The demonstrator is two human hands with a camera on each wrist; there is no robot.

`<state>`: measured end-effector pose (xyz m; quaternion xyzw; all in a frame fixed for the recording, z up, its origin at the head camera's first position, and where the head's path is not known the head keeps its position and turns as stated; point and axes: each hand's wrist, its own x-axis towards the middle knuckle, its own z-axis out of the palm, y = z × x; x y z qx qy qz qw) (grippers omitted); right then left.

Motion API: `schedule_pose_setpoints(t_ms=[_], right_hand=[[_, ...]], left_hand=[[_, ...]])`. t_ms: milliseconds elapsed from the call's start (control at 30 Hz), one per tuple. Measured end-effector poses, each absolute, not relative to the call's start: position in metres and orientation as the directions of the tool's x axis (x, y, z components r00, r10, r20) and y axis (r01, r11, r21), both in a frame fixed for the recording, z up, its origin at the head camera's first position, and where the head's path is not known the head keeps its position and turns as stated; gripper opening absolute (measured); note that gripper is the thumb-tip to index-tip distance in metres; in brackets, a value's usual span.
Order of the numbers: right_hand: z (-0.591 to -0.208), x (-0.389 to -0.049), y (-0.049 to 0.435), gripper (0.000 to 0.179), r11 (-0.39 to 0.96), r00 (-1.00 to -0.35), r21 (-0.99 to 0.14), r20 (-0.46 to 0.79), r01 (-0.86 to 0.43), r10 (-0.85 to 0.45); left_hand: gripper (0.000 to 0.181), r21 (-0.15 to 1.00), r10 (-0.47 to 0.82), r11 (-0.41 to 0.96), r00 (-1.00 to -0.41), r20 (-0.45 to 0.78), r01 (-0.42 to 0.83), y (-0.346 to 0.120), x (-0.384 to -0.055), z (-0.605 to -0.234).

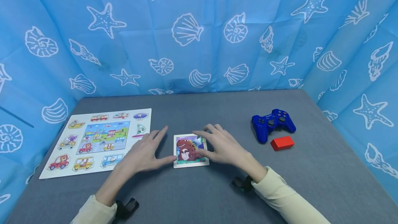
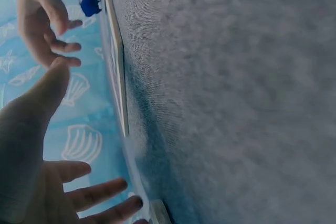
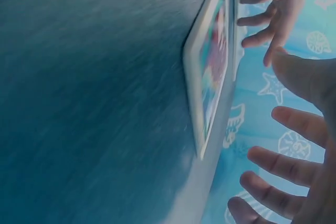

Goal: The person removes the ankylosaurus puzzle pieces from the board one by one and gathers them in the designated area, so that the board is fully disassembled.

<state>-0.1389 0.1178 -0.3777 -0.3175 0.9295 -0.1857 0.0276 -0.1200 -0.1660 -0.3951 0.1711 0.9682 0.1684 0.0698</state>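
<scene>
A small puzzle board with a brown dinosaur picture lies flat on the grey table, between the two hands. My left hand hovers at its left side, fingers spread and thumb pointing at the board's edge. The right hand is over the board's right side, its thumb and index finger overlapping the picture in the head view. Neither hand holds anything. In the right wrist view the puzzle board lies below the right hand's spread fingers.
A large white vehicle puzzle board with several knobbed pieces lies on the left, partly behind the left hand. On the right are a blue game controller and a red block. A blue shell-patterned curtain borders the grey table.
</scene>
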Motion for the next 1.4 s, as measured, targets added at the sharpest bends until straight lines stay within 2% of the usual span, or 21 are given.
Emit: schedule_pose_setpoints(t_ms=[400,767,1400], right_hand=[[-0.382,-0.155,0.081,0.052,0.645,-0.755,-0.526,-0.008,-0.554,-0.655],[-0.395,-0.164,0.064,0.047,0.554,-0.699,-0.599,0.012,-0.578,-0.715],[-0.394,-0.175,0.053,0.054,0.691,-0.748,-0.597,-0.217,-0.407,-0.628]], left_hand=[[0.124,0.418,0.401,0.861,-0.893,-0.203,0.292,-0.151,-0.132,-0.394],[0.122,0.415,0.421,0.861,-0.870,-0.256,0.294,-0.145,-0.138,-0.397],[0.118,0.427,0.408,0.867,-0.858,-0.312,0.258,-0.144,-0.142,-0.397]])
